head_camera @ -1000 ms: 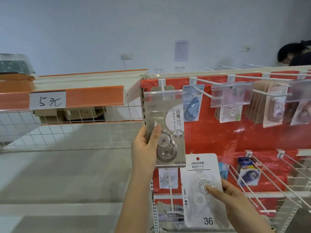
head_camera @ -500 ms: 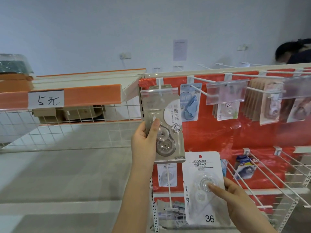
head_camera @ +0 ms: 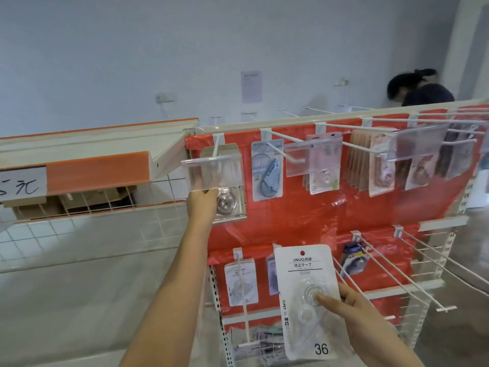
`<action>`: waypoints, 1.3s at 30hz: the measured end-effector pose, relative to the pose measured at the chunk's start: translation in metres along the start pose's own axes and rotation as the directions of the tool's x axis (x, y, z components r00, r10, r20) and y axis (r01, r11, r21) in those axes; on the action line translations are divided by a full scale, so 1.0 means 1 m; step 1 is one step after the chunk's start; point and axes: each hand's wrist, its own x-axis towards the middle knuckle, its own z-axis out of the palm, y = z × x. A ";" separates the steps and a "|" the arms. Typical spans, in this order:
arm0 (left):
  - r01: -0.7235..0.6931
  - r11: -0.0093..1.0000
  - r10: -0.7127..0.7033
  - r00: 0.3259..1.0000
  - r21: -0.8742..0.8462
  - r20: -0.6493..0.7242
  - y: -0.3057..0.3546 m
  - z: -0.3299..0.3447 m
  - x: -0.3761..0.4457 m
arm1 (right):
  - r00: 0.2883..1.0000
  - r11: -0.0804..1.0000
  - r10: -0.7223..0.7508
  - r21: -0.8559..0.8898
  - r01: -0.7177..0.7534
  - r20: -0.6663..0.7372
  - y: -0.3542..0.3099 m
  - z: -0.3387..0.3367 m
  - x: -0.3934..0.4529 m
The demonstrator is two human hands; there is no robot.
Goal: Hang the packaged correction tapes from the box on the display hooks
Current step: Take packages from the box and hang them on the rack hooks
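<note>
The grey correction tape pack (head_camera: 229, 205) is sitting far back on the top-left hook (head_camera: 216, 152), the left hand (head_camera: 202, 205) gripping its edge; best pushed flush. The right hand (head_camera: 344, 304) is pinching the white JINUO pack (head_camera: 307, 295), waiting below.

The left hand (head_camera: 202, 205) is reaching up with arm outstretched, fingers hidden; the right hand (head_camera: 346, 304) is pinching low, thumb forward

Left hand (head_camera: 202, 205) pushed grey tape pack (head_camera: 229, 205) back along top-left hook (head_camera: 217, 149), behind clear tag.
</note>
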 end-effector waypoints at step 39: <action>-0.506 0.154 0.037 0.861 0.849 0.507 -0.041 -0.009 -0.100 | 0.996 0.994 0.095 0.063 -0.094 0.000 -0.034 0.013 0.035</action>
